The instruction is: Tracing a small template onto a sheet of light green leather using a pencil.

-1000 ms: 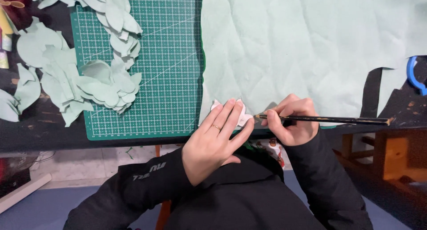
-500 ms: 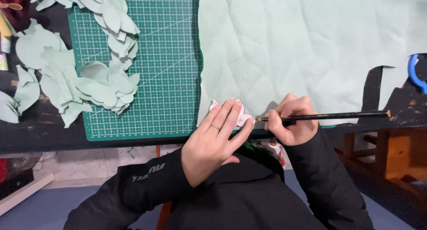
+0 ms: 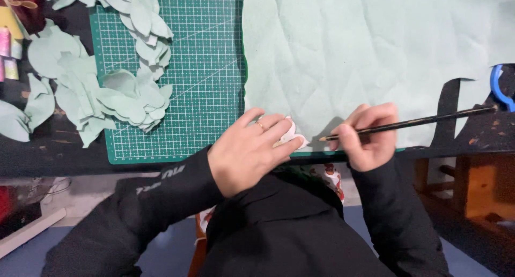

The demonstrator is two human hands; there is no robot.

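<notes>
My left hand [image 3: 248,151] lies flat on a small white petal-shaped template [image 3: 294,138], pressing it onto the near edge of a large pale green sheet [image 3: 370,52]. My right hand [image 3: 369,135] grips a long black pencil [image 3: 418,121]. Its tip points left and sits just right of the template, on the sheet. The pencil's far end reaches out to the right, over the dark table edge.
A green cutting mat [image 3: 198,78] lies left of the sheet. Several cut pale green petals [image 3: 129,94] are piled on it and spill left onto the dark table. A blue scissor handle [image 3: 501,86] shows at the right edge. A wooden frame [image 3: 483,186] stands below right.
My right hand has shifted the pencil slightly, its tip now closer to the template's right edge. The left hand stays pressed on the template.
</notes>
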